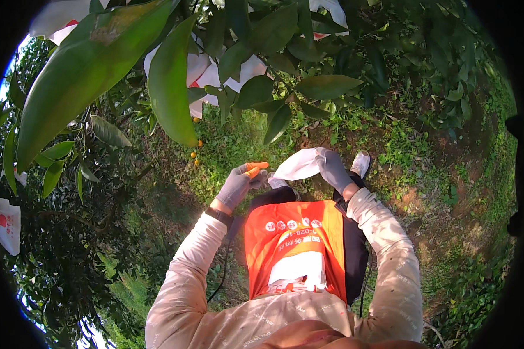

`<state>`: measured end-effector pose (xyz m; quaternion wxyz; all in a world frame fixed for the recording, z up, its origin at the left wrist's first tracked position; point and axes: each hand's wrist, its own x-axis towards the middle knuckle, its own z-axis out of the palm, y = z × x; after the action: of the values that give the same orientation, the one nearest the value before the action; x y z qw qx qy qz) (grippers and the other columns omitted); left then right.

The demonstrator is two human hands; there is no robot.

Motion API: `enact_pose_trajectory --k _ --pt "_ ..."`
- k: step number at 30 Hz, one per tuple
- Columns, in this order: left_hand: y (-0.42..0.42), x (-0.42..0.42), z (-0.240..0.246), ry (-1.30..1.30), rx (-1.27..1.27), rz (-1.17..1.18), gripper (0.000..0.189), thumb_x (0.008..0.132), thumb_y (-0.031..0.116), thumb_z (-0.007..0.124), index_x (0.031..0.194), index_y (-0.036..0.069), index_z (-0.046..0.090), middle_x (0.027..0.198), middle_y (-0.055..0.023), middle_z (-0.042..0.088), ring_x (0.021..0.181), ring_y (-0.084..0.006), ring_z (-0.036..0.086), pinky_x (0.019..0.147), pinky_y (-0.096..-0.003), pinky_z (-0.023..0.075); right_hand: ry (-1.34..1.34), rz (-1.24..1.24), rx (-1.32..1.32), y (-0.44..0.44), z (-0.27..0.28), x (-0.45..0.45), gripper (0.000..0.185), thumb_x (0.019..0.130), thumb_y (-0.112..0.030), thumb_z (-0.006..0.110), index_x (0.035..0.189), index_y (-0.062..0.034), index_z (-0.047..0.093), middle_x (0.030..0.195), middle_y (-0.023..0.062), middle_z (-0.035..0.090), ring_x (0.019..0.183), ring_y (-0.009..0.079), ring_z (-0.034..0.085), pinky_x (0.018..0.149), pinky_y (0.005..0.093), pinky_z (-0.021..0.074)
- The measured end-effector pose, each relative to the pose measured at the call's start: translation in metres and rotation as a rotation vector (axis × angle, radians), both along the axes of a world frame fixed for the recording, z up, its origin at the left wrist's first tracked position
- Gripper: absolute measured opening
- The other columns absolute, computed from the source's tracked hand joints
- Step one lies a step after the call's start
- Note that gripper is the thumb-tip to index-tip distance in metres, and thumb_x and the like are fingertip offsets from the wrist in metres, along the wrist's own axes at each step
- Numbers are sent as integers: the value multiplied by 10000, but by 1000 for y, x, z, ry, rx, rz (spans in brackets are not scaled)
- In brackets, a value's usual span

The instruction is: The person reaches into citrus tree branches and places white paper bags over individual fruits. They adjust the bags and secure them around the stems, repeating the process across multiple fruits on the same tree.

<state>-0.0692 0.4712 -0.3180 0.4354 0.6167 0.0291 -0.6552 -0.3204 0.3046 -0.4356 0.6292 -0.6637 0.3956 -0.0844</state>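
Note:
My right hand (332, 168), in a grey glove, pinches one end of a white paper bag (298, 165), which hangs out towards the left. Left of the bag is my left hand (241, 181), in a grey glove with orange thumb and fingertip; its fingers are apart and nothing shows between them. A red-orange apron (294, 244) covers my lap, and more white paper bags (298, 268) stick out of its pocket. Leafy branches hang in front of me, with white paper bags (209, 74) among the leaves.
Large green leaves (91, 65) hang close at the upper left. Another printed white bag (6, 224) hangs at the far left. Several small orange fruits (194, 155) show beyond my left hand. My shoes (360, 164) stand on ground with grass and bare soil. A dark cord (222, 279) runs beside the apron.

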Motion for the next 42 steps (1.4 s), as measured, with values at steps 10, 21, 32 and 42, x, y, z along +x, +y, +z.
enact_pose_trajectory --k 10,21,32,42 --pt "-85 56 -131 -243 -40 -402 319 998 243 583 1232 36 649 1011 9 649 905 -99 611 821 -244 511 192 292 -453 -94 -48 -13 293 837 -127 584 1103 -49 677 1019 196 689 956 357 664 848 404 531" --pt "-387 14 -295 -351 -1108 -320 511 945 150 621 1417 53 452 1314 -105 578 1144 -212 587 987 -359 489 476 395 -1516 -279 -214 -63 364 893 -180 600 1232 -47 605 1177 133 633 1114 318 566 961 402 481" --pt "-356 24 -246 -1927 -1115 -821 349 863 279 654 1159 95 652 1049 -176 656 934 -355 625 813 -442 487 349 121 -1312 -335 -221 -5 379 924 -167 581 1278 -30 577 1250 142 602 1160 316 560 996 409 466" --pt "-317 13 -200 -1320 -997 -634 442 768 384 785 1046 62 669 862 -140 686 803 -326 683 718 -405 534 -224 -325 -886 -286 -197 -7 393 953 -155 564 1320 -15 551 1317 151 573 1202 315 554 1028 416 453"
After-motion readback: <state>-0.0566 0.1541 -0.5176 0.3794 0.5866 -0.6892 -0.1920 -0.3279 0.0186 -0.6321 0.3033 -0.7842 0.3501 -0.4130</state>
